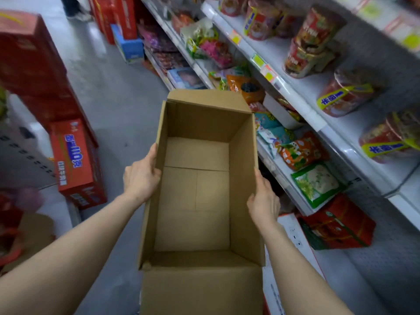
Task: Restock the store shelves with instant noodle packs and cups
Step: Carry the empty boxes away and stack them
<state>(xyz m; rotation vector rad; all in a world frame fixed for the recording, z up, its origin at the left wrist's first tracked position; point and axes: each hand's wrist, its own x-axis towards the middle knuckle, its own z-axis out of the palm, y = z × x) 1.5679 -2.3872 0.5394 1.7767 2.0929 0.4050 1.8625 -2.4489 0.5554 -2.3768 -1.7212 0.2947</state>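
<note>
An open brown cardboard box (pixel 195 192) is in the middle of the head view, and nothing lies inside it. My left hand (pixel 142 176) grips its left wall, thumb hooked over the rim. My right hand (pixel 263 201) holds the right wall, with its fingers on the outside. On the white shelf (pixel 295 92) to the right stand red instant noodle cups (pixel 316 32) and bowls with yellow labels (pixel 345 98). The shelf below carries noodle and snack packs (pixel 300 151), among them a green one (pixel 318 184).
Red cartons (pixel 77 162) are stacked on the grey floor at left. More red and blue boxes (pixel 127 42) stand far up the aisle, where a person's feet show. A red gift box (pixel 336 226) sits under the shelves at right.
</note>
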